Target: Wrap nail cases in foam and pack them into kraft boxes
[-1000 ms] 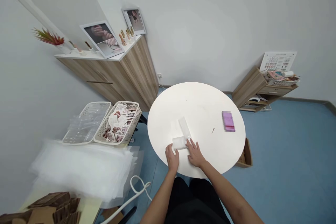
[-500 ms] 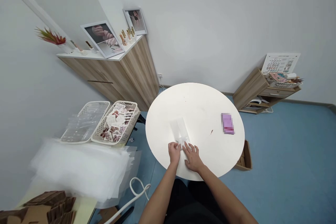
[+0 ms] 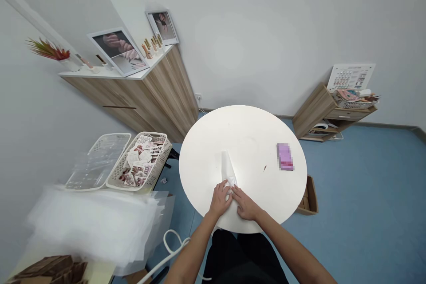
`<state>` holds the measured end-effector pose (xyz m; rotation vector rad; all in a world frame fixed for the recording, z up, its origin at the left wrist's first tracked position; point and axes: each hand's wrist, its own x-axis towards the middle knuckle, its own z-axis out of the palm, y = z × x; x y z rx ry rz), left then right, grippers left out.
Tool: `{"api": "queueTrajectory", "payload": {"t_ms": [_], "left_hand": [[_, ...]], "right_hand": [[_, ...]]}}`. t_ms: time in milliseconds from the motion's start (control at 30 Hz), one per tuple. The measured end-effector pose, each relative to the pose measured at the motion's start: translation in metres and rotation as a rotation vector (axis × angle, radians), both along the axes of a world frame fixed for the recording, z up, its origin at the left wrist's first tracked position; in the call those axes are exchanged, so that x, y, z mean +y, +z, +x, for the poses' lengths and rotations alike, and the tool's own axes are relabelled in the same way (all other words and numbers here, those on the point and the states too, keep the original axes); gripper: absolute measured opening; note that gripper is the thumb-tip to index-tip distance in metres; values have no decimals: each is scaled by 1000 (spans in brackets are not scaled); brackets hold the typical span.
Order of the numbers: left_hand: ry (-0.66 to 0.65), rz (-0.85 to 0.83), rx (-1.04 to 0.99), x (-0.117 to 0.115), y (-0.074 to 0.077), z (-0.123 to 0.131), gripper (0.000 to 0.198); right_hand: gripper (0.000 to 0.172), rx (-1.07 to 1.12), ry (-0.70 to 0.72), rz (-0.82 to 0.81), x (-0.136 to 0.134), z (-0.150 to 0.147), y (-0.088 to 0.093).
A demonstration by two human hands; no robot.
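A thin white translucent sheet (image 3: 228, 166), folded into a narrow strip, lies on the round white table (image 3: 246, 128), and its near end is bunched up. My left hand (image 3: 220, 199) is closed on the left side of that crumpled end. From the right, my right hand (image 3: 245, 204) pinches the same end, fingertips almost meeting the left ones. Whether anything is wrapped inside the sheet is hidden. To the right on the tabletop lies a purple rectangular item (image 3: 285, 157), blurred out by pixels.
Left, a side table carries a stack of translucent sheets (image 3: 89, 222), a basket of small packets (image 3: 138, 164), a basket of clear plastic (image 3: 96, 164) and brown cardboard (image 3: 49, 270). A wooden cabinet (image 3: 159, 93) stands behind. A cardboard box (image 3: 310, 197) sits on the floor.
The sheet, wider and flatter before, is now folded into a narrower strip. My left hand has rolled over its bunched end, and my right fingers have drawn together. The view has shifted slightly.
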<state>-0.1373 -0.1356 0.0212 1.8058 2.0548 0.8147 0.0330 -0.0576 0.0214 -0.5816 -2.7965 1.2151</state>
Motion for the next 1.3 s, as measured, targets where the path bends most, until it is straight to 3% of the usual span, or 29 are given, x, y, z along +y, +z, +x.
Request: {"api": "queueTrajectory", "payload": {"t_ms": [133,233,400,500,667,867,1100,1200,1300], "left_hand": [[-201,-21,175,-4,-8,-5,52],[-235,-30,246,-2,-17,-4,55],[-160,-36,308,5,-28,3,48],[-133,-54,345,8,-28,4,51],[-133,-89,389,10,-24,4,53],[-159,-120,303,22,-14,-8,59],[-212,-202,-9,56,15,-57,34],[-171,-234,-158,74,21,-73,24],[-99,-276,-235,92,19,-80,25]], "right_hand": [[59,106,-171,-214,11,2,9],[51,109,-273,-307,19,-4,18],[43,80,-379,-113,39,-39,37],[46,51,-300,-79,53,-64,42],[59,-104,-345,-140,66,-67,28],[69,-55,-385,-125,63,-52,3],[59,106,-504,-571,87,-61,-18],[51,130,-557,-526,90,-62,-19],[54,105,-626,-330,82,-59,-13]]}}
